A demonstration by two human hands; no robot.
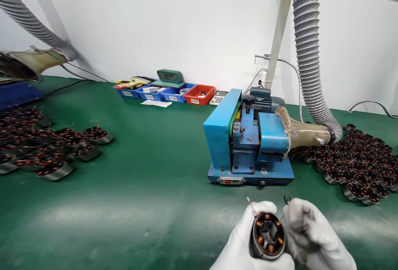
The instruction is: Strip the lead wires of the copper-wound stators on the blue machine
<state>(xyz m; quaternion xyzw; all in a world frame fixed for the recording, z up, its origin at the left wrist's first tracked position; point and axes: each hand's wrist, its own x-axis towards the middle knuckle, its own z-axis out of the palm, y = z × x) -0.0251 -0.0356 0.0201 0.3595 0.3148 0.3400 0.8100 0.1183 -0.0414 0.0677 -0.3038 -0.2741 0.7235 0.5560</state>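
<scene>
1. Both hands wear white gloves and work in front of the blue machine, near its right half: the left hand curls round a wound ring-shaped core, while the right hand, blurred, bends its fingers just beside it; I cannot tell what those fingers pinch.
2. That wound ring-shaped core is in front of the machine, its open face turned up, with copper coils around the dark inner ring.
3. One thin reddish wire stands up from the core's rim, slanting toward the machine.
4. Small dark tool tips show between the right hand and the machine; whether they are gripped is unclear.
5. Right of the machine, many similar cores crowd the green table.
6. Well to the machine's left lies another group of cores, blurred.
7. Behind and left of the machine stand blue bins, a red bin, a calculator and a digital clock.
8. From the machine's right side, a tan duct joins a grey hose.
</scene>
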